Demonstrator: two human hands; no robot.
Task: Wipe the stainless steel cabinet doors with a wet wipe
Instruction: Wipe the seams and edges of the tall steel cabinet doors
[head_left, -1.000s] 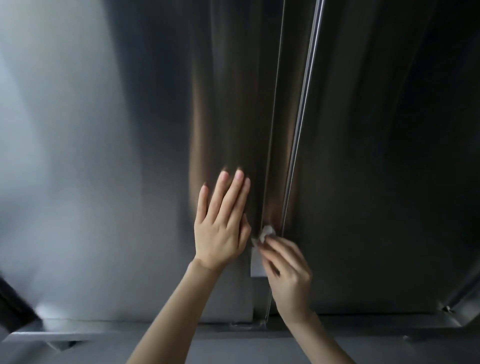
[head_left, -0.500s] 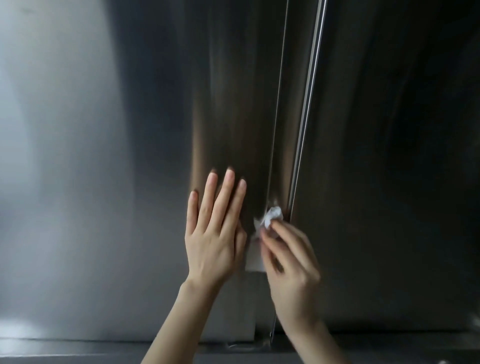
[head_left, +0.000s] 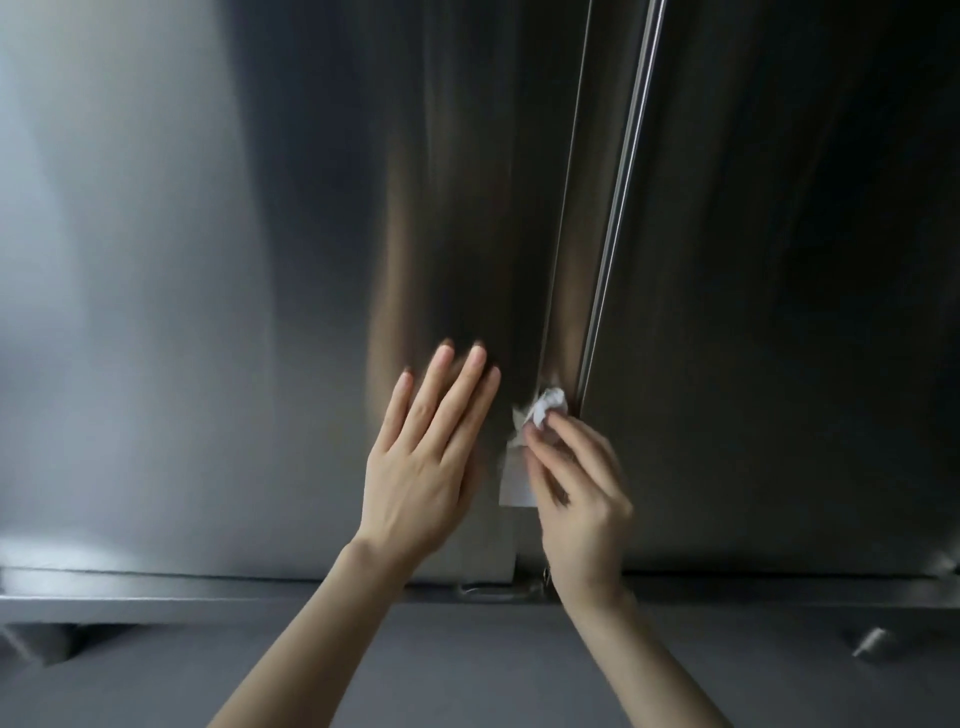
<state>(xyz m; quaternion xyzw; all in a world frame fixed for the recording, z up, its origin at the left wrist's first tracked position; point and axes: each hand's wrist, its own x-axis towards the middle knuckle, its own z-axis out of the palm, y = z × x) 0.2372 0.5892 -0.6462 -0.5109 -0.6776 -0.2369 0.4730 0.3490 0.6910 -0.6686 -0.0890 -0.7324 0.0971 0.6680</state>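
**While one door is braced, the seam is wiped**

At seven o'clock, the left hand (head_left: 415, 467) is laid flat on the left cabinet door (head_left: 208, 312), fingers straight, nothing held. Near centre, a wet wipe (head_left: 546, 408) is pinched by curled fingertips of the right hand (head_left: 582, 499) and pressed at the seam beside the handle bar (head_left: 623, 208). The right cabinet door (head_left: 779, 312) is seen at three o'clock. The wipe is judged light, limp and slippery; its bunched part is best pinched.

support: grey floor (head_left: 467, 675); on it: cabinet (head_left: 208, 597), standing on short feet (head_left: 872, 642)
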